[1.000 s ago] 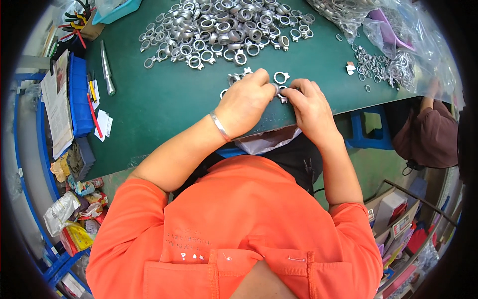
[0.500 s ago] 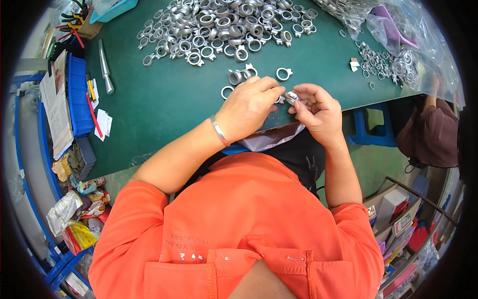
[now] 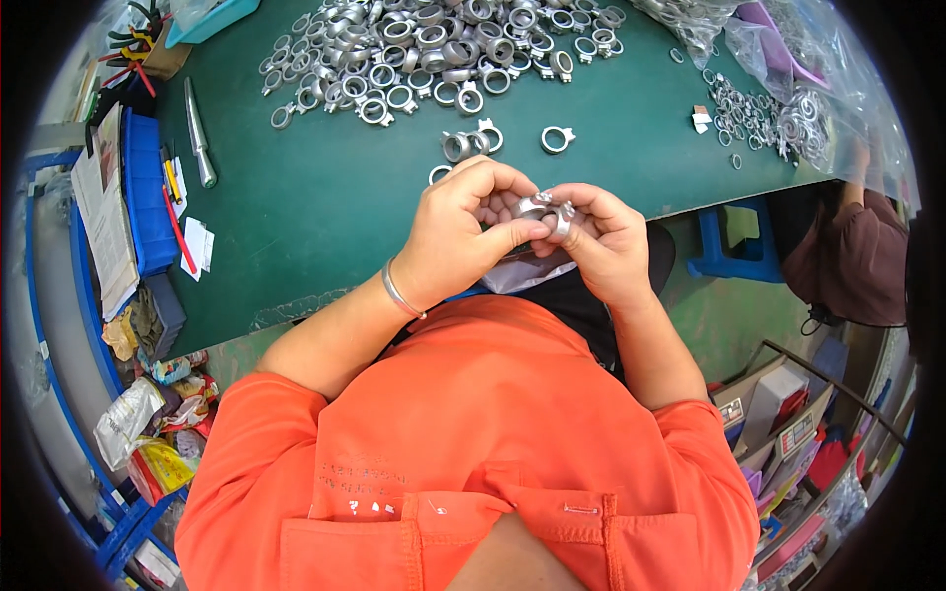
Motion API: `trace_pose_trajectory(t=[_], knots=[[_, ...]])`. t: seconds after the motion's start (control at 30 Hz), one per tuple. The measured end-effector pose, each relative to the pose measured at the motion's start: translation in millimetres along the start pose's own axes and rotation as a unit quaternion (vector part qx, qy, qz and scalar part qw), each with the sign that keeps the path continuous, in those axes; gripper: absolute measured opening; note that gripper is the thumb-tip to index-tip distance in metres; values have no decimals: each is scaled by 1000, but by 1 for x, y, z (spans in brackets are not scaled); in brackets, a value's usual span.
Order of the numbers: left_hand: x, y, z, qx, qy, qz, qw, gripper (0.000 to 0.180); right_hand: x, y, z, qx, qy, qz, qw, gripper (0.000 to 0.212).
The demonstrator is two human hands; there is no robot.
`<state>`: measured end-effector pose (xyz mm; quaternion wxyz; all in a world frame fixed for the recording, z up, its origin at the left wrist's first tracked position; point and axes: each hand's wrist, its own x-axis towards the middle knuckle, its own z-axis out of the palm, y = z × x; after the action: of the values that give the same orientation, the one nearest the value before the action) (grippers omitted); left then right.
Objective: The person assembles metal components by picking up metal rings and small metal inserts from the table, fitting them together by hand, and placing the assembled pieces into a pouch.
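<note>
Close to the table's near edge my two hands meet. A silver metal ring (image 3: 533, 206) with a raised top is pinched between the thumb and fingers of my left hand (image 3: 461, 229). My right hand (image 3: 613, 241) is closed on a second metal ring (image 3: 562, 221), held right beside the first; whether the two touch I cannot tell. Just beyond my left hand lie a few loose rings (image 3: 456, 147), one partly hidden by that hand. Another single ring (image 3: 557, 140) rests farther to the right. A large heap of similar rings (image 3: 424, 59) covers the far middle of the table.
On the green table (image 3: 296, 207) a tapered metal rod (image 3: 198, 133) lies at left, by a blue bin (image 3: 153, 192) and pens. Smaller rings (image 3: 744, 118) and plastic bags (image 3: 857, 89) are at far right. A person in a brown sleeve (image 3: 852, 261) sits beyond a blue stool (image 3: 734, 246).
My left hand has come back toward me from the loose rings and now holds a ring. My right hand has shifted left and nearer, bringing its ring beside the other.
</note>
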<state>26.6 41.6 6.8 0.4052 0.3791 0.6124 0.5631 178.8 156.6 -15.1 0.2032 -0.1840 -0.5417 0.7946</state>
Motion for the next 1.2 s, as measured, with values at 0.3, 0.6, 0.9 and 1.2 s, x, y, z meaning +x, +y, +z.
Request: trace_pose_trajectory(t=[0.3,0.6,0.9,1.2], knots=[[-9,4,4,-54,-35,41,997,15,1,-3,1,31,9,60,998,17],[-4,1,-14,130,69,122,982,5,-21,-15,-9,-459,-134,-230,848,26],[34,-12,-37,396,149,193,885,28,22,-22,-2,-581,33,-218,783,13],[25,-12,-28,475,94,190,854,25,41,-13,-15,-525,13,-166,835,14]])
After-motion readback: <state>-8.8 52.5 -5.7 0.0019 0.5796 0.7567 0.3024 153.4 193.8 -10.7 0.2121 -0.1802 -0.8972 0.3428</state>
